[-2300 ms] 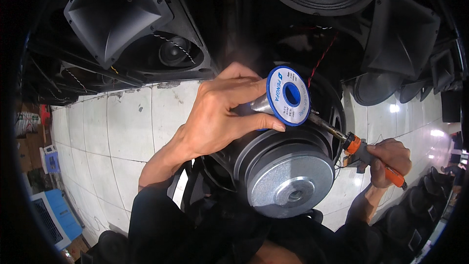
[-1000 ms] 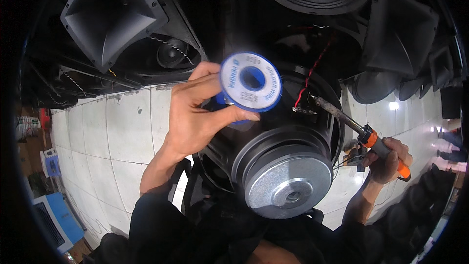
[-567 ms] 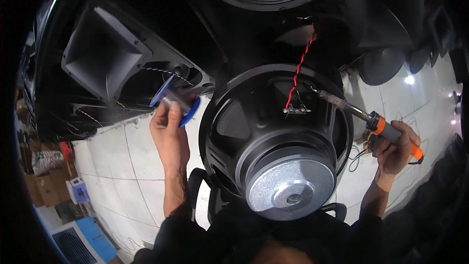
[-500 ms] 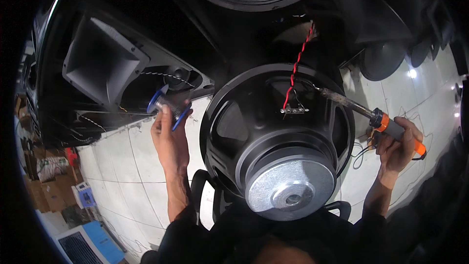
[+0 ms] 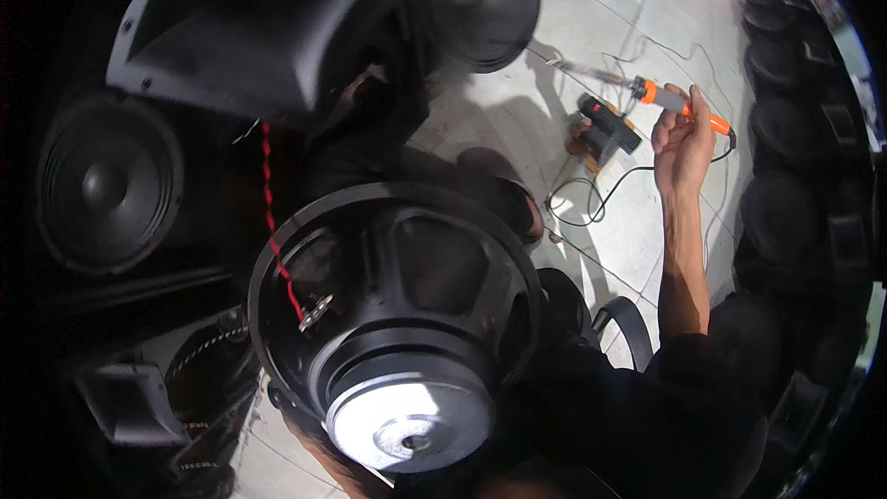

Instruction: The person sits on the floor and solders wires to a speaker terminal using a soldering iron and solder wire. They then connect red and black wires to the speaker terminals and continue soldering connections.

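Observation:
My right hand (image 5: 682, 143) is closed around the orange-and-grey handle of a soldering iron (image 5: 663, 95). The iron's metal barrel points left over the tiled floor, its tip blurred. A large loudspeaker driver (image 5: 416, 322) sits magnet up in front of my body. Twisted red and black wire (image 5: 271, 203) runs down to a small terminal strip (image 5: 316, 312) on its basket. My left hand (image 5: 300, 420) is mostly hidden by the driver at the lower left, so its fingers and anything in them do not show.
A black box with a red light (image 5: 608, 125) stands on the floor, with the iron's black cord (image 5: 605, 199) looping near it. Speaker cabinets with a horn (image 5: 236, 23) and a cone (image 5: 106, 187) fill the left. More speakers (image 5: 781, 208) line the right.
The view has swung to the right. My right hand has carried the soldering iron away from the driver, out over the floor. The left hand and its solder spool have gone from plain sight.

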